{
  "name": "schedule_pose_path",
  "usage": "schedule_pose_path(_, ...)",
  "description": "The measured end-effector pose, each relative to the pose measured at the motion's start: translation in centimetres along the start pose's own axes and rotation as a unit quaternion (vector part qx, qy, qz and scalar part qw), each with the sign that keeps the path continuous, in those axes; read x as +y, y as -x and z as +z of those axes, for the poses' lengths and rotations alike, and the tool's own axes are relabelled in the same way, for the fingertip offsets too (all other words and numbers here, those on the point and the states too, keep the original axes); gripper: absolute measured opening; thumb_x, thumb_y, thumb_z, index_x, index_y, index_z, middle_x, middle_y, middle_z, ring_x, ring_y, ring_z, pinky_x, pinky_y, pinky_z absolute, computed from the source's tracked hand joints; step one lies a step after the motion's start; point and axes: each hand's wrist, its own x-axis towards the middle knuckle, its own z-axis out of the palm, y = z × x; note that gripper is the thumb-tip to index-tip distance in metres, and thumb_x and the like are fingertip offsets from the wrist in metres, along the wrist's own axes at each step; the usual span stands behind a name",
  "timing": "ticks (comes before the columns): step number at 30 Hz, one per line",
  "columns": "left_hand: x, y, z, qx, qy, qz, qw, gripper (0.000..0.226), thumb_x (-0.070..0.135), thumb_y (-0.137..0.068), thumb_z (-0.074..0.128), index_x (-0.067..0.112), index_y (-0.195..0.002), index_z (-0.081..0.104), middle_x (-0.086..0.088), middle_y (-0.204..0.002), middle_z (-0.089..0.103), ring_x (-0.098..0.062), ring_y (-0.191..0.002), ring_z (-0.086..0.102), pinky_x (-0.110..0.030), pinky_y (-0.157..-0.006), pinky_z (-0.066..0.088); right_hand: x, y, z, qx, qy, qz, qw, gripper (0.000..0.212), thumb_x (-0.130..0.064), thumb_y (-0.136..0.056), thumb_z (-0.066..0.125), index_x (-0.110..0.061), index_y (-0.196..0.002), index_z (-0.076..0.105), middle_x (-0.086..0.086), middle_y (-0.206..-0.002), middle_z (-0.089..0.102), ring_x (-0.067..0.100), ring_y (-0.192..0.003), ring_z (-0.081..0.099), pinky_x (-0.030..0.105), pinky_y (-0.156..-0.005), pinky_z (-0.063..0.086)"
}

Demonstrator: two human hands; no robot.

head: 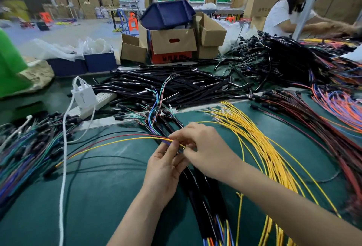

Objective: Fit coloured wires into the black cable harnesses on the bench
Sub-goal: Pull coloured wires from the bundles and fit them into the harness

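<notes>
My left hand point(165, 165) holds the end of a black cable harness point(203, 191) that runs toward me over the green bench. My right hand point(205, 147) pinches a yellow wire point(109, 143) at the harness mouth, with a red wire point(109, 138) beside it; both trail away to the left. Blue and purple wire ends show between my fingers. A fan of loose yellow wires point(260, 147) lies just right of my hands.
A heap of black harness sleeves point(176, 87) lies at mid-bench. Finished harnesses point(25, 147) lie left, red and orange wire bundles point(333, 124) right. A white power strip with charger point(86, 98), cardboard boxes point(172, 42) and another person point(290, 14) are behind.
</notes>
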Motion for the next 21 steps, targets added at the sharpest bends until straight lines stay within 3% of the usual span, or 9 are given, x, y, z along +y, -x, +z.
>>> schedule_pose_path(3, 0.2, 0.0, -0.1, 0.006, 0.004, -0.012, 1.0, 0.018, 0.018, -0.076, 0.057, 0.013, -0.092, 0.063, -0.001, -0.077, 0.074, -0.007, -0.059, 0.068, -0.021, -0.055, 0.056, 1.1, 1.1, -1.6, 0.035, -0.072, 0.02, 0.997, 0.03, -0.003, -0.082, 0.063, -0.029, -0.097, 0.07, -0.008, -0.1, 0.064, 0.002, -0.088, 0.059, 0.01, -0.079, 0.042)
schedule_pose_path(5, 0.3, -0.1, -0.2, 0.019, 0.009, -0.018, 1.0, 0.018, 0.019, -0.075, 0.059, 0.017, -0.091, 0.065, -0.001, -0.085, 0.075, -0.01, -0.069, 0.071, -0.023, -0.056, 0.057, 2.3, 2.1, -2.1, 0.043, -0.108, 0.077, 0.99, 0.02, -0.007, -0.084, 0.067, -0.023, -0.094, 0.07, -0.003, -0.096, 0.066, 0.008, -0.082, 0.064, 0.015, -0.078, 0.05)
schedule_pose_path(8, 0.3, -0.1, -0.2, 0.037, 0.004, -0.019, 0.999, 0.015, 0.019, -0.074, 0.06, 0.019, -0.088, 0.066, 0.0, -0.09, 0.075, -0.007, -0.075, 0.071, -0.022, -0.055, 0.056, 3.0, 3.4, -2.4, 0.044, -0.253, 0.154, 0.954, 0.018, 0.004, -0.085, 0.063, -0.013, -0.087, 0.071, 0.011, -0.075, 0.071, 0.019, -0.062, 0.067, 0.029, -0.063, 0.059)
schedule_pose_path(12, 0.2, -0.2, -0.1, 0.036, 0.013, -0.015, 0.999, 0.018, 0.018, -0.075, 0.058, 0.016, -0.091, 0.064, -0.002, -0.089, 0.075, -0.009, -0.078, 0.072, -0.021, -0.055, 0.055, 2.9, 4.0, -2.3, 0.058, -0.222, 0.135, 0.964, 0.026, 0.0, -0.089, 0.059, -0.022, -0.086, 0.072, 0.005, -0.073, 0.073, 0.016, -0.065, 0.071, 0.025, -0.063, 0.059)
schedule_pose_path(15, 0.2, -0.2, 0.0, 0.038, 0.017, -0.001, 0.999, 0.018, 0.014, -0.075, 0.057, 0.012, -0.093, 0.059, -0.006, -0.088, 0.075, -0.014, -0.08, 0.072, -0.022, -0.058, 0.056, 2.8, 3.5, -2.1, 0.04, -0.169, 0.141, 0.975, 0.023, -0.002, -0.09, 0.058, -0.018, -0.089, 0.074, 0.002, -0.07, 0.072, 0.011, -0.064, 0.07, 0.025, -0.064, 0.059)
schedule_pose_path(17, 0.0, -0.1, 0.0, 0.037, 0.014, 0.01, 0.999, 0.015, 0.01, -0.075, 0.057, 0.011, -0.089, 0.056, -0.009, -0.088, 0.075, -0.016, -0.08, 0.073, -0.023, -0.061, 0.057, 2.6, 3.0, -1.9, 0.032, -0.171, 0.152, 0.973, 0.019, -0.004, -0.09, 0.058, -0.013, -0.092, 0.074, 0.003, -0.071, 0.072, 0.011, -0.064, 0.07, 0.023, -0.061, 0.058)
schedule_pose_path(21, -0.1, -0.1, 0.0, 0.029, 0.01, 0.027, 0.999, 0.011, 0.006, -0.075, 0.058, 0.011, -0.084, 0.053, -0.012, -0.089, 0.074, -0.018, -0.081, 0.072, -0.023, -0.064, 0.057, 1.9, 2.5, -1.0, 0.023, -0.211, 0.156, 0.965, 0.019, -0.011, -0.093, 0.056, -0.018, -0.089, 0.073, 0.011, -0.079, 0.072, 0.017, -0.07, 0.07, 0.024, -0.057, 0.058)
